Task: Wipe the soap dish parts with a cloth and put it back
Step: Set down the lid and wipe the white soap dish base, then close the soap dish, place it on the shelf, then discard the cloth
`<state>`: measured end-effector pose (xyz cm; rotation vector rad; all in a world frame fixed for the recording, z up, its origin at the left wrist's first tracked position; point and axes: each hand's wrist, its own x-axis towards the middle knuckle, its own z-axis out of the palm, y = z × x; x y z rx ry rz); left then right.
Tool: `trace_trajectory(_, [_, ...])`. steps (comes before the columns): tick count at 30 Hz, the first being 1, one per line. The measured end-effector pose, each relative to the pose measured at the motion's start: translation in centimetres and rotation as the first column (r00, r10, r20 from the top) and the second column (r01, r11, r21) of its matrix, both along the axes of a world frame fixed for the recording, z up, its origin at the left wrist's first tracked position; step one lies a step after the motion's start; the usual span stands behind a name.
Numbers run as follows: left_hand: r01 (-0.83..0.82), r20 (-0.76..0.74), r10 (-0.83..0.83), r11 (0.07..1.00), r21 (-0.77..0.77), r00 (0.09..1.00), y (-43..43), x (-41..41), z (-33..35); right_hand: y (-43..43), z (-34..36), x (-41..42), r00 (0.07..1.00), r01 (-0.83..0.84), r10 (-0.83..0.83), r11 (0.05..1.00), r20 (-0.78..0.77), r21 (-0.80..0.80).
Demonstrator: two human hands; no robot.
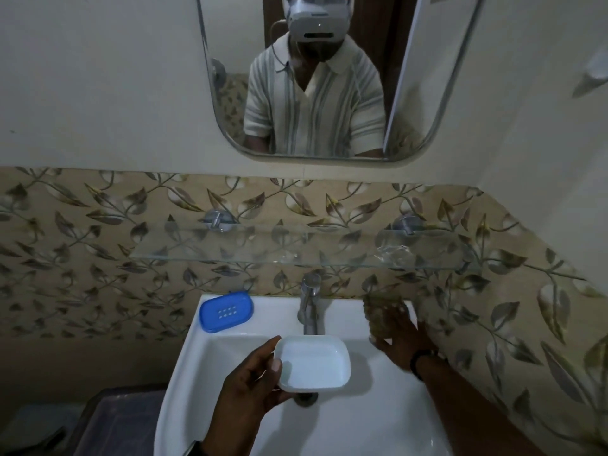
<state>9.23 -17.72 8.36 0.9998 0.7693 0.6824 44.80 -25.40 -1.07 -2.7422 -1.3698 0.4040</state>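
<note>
Your left hand [251,380] grips a white tray [312,363], the lower part of the soap dish, by its left edge: the thumb lies over the rim and the fingers curl underneath, closed on it. You hold the tray level and open side up, above the bowl of the sink [210,353], just in front of the tap [309,304] and over the drain [306,398], which peeks out below it.

Your right hand [399,337] reaches to the back right corner of the sink rim, palm down with fingers spread, resting on a brownish cloth [378,312] that lies there. The hand is motion-blurred, so you cannot tell whether the fingers have closed on the cloth. A dark band [421,358] circles that wrist.

The other soap dish part, a blue insert [226,311] with rows of small holes, lies flat on the back left corner of the sink rim, well apart from the tray and untouched by either hand.

Above the tap, a glass shelf [230,248] runs along a wall of leaf-patterned tiles [82,245], held by two metal brackets. Something clear and crumpled lies on its right end; what it is cannot be made out. Higher up, a mirror [230,60] reflects your striped shirt and the headset you wear. A dark bin [121,419] stands at the lower left, beside the sink.
</note>
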Motion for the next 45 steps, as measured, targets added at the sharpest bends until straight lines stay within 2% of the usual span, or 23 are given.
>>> trace_trajectory(6, [-0.016,-0.011,0.016,0.999,0.039,1.000,-0.7,0.7,0.4,-0.2,-1.0,-0.8,0.998,0.006,-0.005,1.000,0.067,-0.017])
trace_trajectory(12, [-0.006,0.001,0.006,0.998,0.065,1.000,-0.8,0.8,0.4,0.1,-0.1,-0.8,0.998,0.043,-0.041,0.998,-0.046,0.036])
trace_trajectory(14, [0.011,0.007,-0.011,0.997,0.073,1.000,-0.7,0.5,0.6,0.5,1.5,-2.1,0.999,0.036,-0.034,0.997,-0.040,0.067])
trace_trajectory(17, [0.043,0.018,-0.044,0.995,0.088,0.999,-0.7,-0.2,0.8,1.7,3.3,-4.4,0.999,-0.021,0.013,0.983,0.047,0.185])
trace_trajectory(21, [0.029,0.046,-0.033,0.996,0.087,0.998,-0.5,-2.2,0.6,4.1,6.5,-8.3,0.997,-0.081,0.073,0.930,0.036,0.359])
trace_trajectory(26, [-0.012,0.081,0.006,0.997,0.074,0.997,0.1,-6.1,0.6,7.4,11.3,-14.2,0.975,-0.209,0.146,0.862,0.168,0.462])
trace_trajectory(31, [-0.068,0.095,0.060,0.995,0.074,0.994,1.2,-11.4,0.5,10.8,12.7,-20.0,0.931,-0.350,0.255,0.826,0.260,0.443])
trace_trajectory(39, [-0.179,0.103,0.174,0.983,0.038,0.979,2.5,-18.7,-0.2,15.2,10.9,-24.8,0.907,-0.419,0.363,0.826,0.213,0.377])
trace_trajectory(42, [-0.208,0.124,0.205,0.978,0.015,0.971,2.9,-20.1,-0.2,17.0,10.2,-25.7,0.886,-0.456,0.393,0.838,0.248,0.299])
trace_trajectory(45, [-0.210,0.137,0.211,0.977,-0.020,0.968,3.0,-21.1,-0.4,18.4,8.2,-26.3,0.852,-0.501,0.452,0.851,0.265,0.157])
